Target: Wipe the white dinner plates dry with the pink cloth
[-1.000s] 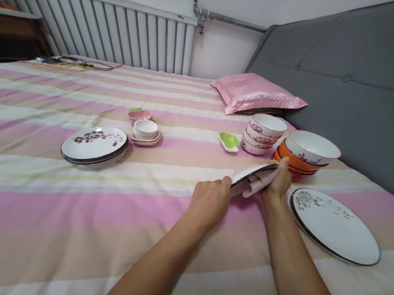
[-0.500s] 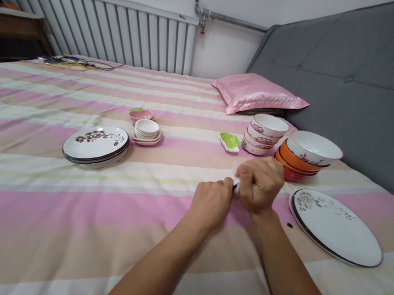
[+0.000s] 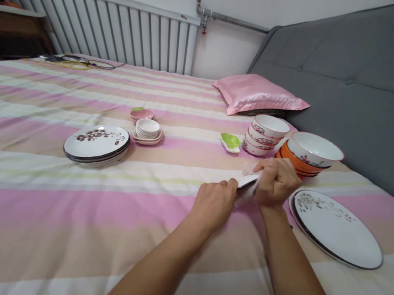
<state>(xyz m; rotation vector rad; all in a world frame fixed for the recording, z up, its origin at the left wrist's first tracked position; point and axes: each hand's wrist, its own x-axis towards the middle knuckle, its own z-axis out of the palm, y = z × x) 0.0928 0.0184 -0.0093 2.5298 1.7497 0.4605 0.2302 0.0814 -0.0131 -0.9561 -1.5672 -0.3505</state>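
Note:
Between my hands is a slim, pale piece with a dark edge [image 3: 246,181], mostly hidden, so its kind is unclear. My left hand [image 3: 217,201] is closed around its left end. My right hand [image 3: 276,180] is closed on a thin white tissue or cloth [image 3: 245,197] wrapped about the other end. Just behind my right hand stand stacked orange and white bowls [image 3: 314,147] and a stack of smaller white bowls [image 3: 267,134]. Closest to my right forearm lie oval white plates [image 3: 338,230] with dark rims and a floral print.
A green leaf-shaped dish [image 3: 230,142] lies beyond my hands. Farther left are stacked plates [image 3: 96,143], small white dishes [image 3: 147,128] and pink dishes [image 3: 143,115]. A pink pillow [image 3: 258,92] rests by the grey headboard [image 3: 343,53]. Cables [image 3: 78,61] lie on the striped bedsheet [image 3: 65,221].
My right hand has slid right, away from my left hand, with the white tissue or cloth. More of the pale piece now shows between them. My left hand has barely moved.

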